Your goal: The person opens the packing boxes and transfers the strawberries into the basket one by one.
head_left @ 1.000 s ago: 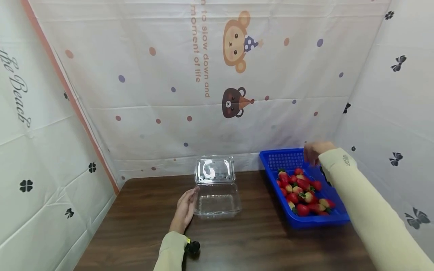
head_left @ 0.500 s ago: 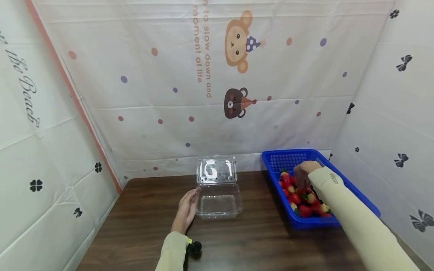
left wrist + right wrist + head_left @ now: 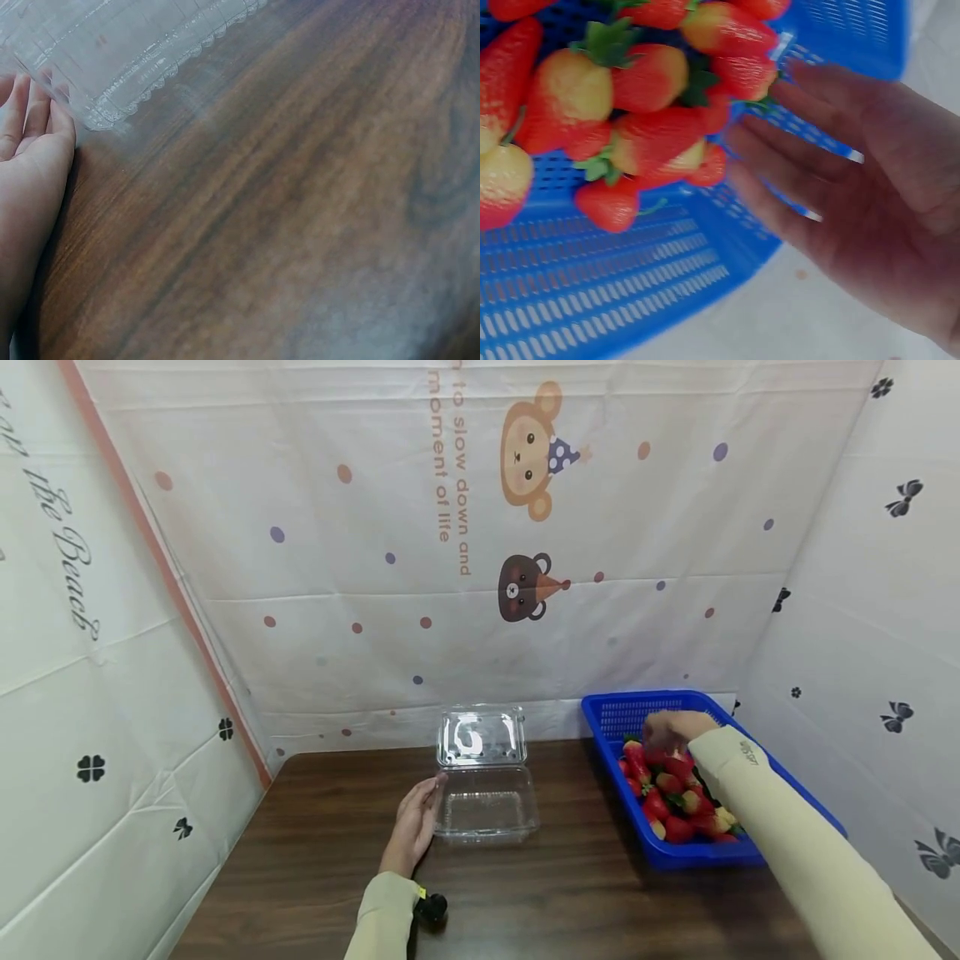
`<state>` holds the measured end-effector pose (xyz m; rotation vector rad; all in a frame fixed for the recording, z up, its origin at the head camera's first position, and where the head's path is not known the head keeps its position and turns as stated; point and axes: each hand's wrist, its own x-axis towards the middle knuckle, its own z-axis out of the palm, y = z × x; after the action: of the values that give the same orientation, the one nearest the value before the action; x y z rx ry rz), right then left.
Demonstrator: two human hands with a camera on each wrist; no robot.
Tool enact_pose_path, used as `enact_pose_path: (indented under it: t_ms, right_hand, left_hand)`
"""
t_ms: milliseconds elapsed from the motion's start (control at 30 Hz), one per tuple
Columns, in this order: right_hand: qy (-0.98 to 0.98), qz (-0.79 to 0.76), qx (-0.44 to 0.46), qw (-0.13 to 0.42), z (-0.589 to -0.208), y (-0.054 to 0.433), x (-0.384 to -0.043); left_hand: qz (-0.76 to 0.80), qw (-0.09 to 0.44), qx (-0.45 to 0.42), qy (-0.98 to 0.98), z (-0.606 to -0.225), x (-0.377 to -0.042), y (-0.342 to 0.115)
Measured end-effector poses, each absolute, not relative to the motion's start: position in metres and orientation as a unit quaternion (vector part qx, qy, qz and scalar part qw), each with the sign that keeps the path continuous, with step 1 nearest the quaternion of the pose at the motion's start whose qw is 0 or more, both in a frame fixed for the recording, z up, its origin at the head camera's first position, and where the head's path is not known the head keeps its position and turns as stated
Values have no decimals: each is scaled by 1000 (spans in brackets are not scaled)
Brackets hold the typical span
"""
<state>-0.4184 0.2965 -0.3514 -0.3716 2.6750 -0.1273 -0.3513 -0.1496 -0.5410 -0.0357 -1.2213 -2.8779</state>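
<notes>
A clear plastic clamshell box (image 3: 486, 806) stands on the table with its lid (image 3: 482, 737) raised at the back. My left hand (image 3: 411, 827) rests along the box's left side, its fingers lying nearly straight against the wall; the left wrist view shows those fingers (image 3: 37, 124) at the clear plastic. Inside a blue basket (image 3: 647, 853) on the right lies a heap of red strawberries (image 3: 678, 829), some with pale yellow patches and green leaves. Over the back of the heap is my right hand (image 3: 670, 729). Its fingers (image 3: 780, 161) reach loosely extended to the strawberries, fingertips right at one (image 3: 742, 75).
The dark wood table (image 3: 555, 893) carries both containers, with bare wood between them. A printed white cloth (image 3: 337, 568) hangs behind and on both sides. A small black device (image 3: 431, 910) sits at the left wrist. The basket's slotted wall (image 3: 592, 300) rises beside the right hand.
My right hand has come from above the basket's back right side left and down to the strawberries. Several strawberries have shifted. The left hand has stayed at the box.
</notes>
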Motion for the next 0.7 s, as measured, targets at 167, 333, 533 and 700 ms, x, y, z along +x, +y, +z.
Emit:
enact_pose_path:
  t_ms: [167,333,533,700]
  right_hand:
    - [984,-17,-169,61,-335,276,-436]
    - [991,-12,-122,-46,-327,232,-444]
    - [986,-25,-153,-54,-327,168,-443]
    - [978,6,-208,-29,-335,135,-431]
  left_hand:
    - [-922,15,-13,-387,-541,-354,-150]
    - [-924,13,-12,-382,-542,-355,-151]
    - [-915,28,-20,-403,-540,-359,-153]
    - [-912,35,-18,-407,-538,-360,-158]
